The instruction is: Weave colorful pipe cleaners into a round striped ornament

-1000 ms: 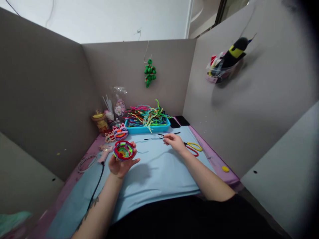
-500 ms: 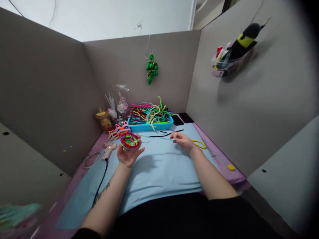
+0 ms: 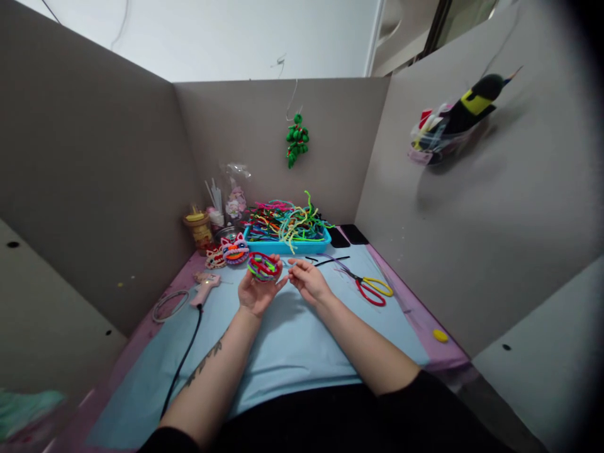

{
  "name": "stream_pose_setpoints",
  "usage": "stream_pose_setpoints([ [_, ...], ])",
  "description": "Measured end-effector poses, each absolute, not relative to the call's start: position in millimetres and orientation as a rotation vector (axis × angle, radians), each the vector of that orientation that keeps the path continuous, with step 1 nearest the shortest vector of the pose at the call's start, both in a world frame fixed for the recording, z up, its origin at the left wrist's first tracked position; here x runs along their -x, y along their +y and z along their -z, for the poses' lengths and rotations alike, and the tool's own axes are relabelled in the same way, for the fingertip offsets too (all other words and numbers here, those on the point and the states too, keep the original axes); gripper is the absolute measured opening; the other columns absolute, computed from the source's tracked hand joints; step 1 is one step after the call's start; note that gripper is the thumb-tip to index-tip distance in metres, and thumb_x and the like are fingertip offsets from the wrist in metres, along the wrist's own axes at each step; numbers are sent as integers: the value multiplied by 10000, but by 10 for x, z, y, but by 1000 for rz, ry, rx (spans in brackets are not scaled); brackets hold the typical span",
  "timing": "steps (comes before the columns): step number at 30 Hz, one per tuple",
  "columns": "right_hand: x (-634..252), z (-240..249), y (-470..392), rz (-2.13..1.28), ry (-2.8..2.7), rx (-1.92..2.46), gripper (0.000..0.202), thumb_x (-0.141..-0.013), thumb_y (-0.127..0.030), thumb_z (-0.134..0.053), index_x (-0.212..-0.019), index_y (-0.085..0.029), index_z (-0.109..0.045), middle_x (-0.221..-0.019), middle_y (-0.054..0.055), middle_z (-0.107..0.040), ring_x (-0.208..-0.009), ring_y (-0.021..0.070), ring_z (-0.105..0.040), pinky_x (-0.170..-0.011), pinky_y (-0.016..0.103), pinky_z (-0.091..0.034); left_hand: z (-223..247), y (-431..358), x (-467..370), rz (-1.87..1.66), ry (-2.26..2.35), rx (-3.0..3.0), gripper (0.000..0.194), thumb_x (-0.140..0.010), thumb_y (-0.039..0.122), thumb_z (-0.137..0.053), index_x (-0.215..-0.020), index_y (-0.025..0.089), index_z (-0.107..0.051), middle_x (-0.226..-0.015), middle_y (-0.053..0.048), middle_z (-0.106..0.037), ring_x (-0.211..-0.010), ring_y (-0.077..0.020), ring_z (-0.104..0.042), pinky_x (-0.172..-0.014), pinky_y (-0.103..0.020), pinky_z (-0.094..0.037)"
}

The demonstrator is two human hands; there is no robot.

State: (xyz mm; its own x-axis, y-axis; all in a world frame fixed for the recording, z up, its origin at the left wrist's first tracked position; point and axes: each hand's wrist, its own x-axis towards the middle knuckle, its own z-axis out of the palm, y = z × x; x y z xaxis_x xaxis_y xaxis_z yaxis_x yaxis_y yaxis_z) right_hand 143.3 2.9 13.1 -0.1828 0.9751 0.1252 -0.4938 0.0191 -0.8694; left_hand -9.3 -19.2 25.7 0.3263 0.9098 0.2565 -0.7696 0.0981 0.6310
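My left hand (image 3: pixel 257 294) holds up a small round piece of coiled pipe cleaners (image 3: pixel 263 267) in red, purple and green, hollow like a bowl. Close beside it, my right hand (image 3: pixel 309 281) has thumb and fingertips pinched together. A thin light blue pipe cleaner (image 3: pixel 285 264) shows between the two hands and seems to run into the right fingertips; its ends are hard to see. Behind my left hand sits a lion-like head (image 3: pixel 234 250) of pink, purple and orange pipe cleaners. Scissors (image 3: pixel 370 286) with red and yellow handles lie right of my right hand.
A blue tray (image 3: pixel 287 248) heaped with pipe cleaners stands at the back. The pink glue gun (image 3: pixel 206 289) and its black cord lie left, near a cup (image 3: pixel 200 233). Two black phone-like slabs (image 3: pixel 353 234) are back right. Grey panels enclose the table.
My right hand has moved left, close to my left hand, uncovering the scissors. The coiled piece has tipped, so less of its hollow shows. The whole view has shifted slightly.
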Motion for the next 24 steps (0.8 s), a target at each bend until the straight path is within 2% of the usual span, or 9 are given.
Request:
stream_pose_setpoints([
  [5, -1365, -42, 41, -1425, -1014, 664, 358, -599, -458, -740, -797, -195, -599, -805, 44, -670, -739, 174, -616, -668, 309, -492, -163, -231, 52, -1189, 242, -780, 542, -746, 528, -570, -1169, 190, -566, -1343, -99, -488, -1322, -315, -319, -1039, -517, -315],
  [8, -1506, -93, -10, -1004, -1123, 765, 280, -721, -465, -634, -792, -199, -583, -886, 63, -665, -863, 201, -608, -779, 354, -484, -155, -228, 1, -1128, 261, -815, 558, -713, 464, -646, -1184, 182, -547, -1332, -114, -492, -1278, -323, -387, -973, -453, -399],
  [11, -1704, -163, -70, -482, -1303, 857, 173, -830, -375, -534, -842, -214, -596, -1032, 84, -637, -1023, 220, -561, -930, 393, -414, -127, -186, -34, -1128, 342, -852, 547, -686, 382, -702, -1177, 210, -530, -1293, -104, -517, -1187, -304, -489, -880, -398, -457],
  [14, -1814, -165, -99, -308, -1502, 872, 147, -855, -310, -490, -874, -225, -608, -895, 74, -656, -914, 219, -588, -888, 396, -427, -75, -117, -56, -1241, 555, -898, 529, -672, 355, -725, -1136, 212, -515, -1111, -86, -597, -1033, -248, -580, -803, -358, -480],
  [16, -1809, -137, -106, -286, -1621, 884, 159, -856, -292, -475, -876, -225, -618, -823, 63, -655, -841, 215, -593, -861, 396, -432, -43, -76, -67, -1352, 732, -965, 607, -649, 347, -744, -1176, 232, -464, -1032, -58, -597, -951, -211, -593, -788, -342, -480],
  [19, -1744, -109, -117, -319, -1694, 905, 179, -855, -292, -473, -885, -228, -637, -838, 62, -657, -830, 210, -588, -842, 384, -437, -16, -47, -74, -1515, 921, -1169, 761, -601, 303, -774, -1255, 263, -388, -1050, -39, -563, -926, -181, -576, -834, -323, -452],
  [24, -1683, -99, -137, -367, -1631, 892, 159, -828, -301, -531, -858, -219, -663, -855, 61, -633, -831, 189, -580, -786, 338, -466, -12, -57, -65, -1543, 1059, -1377, 774, -578, 302, -776, -1239, 234, -379, -1078, -56, -534, -930, -186, -563, -857, -314, -423],
])
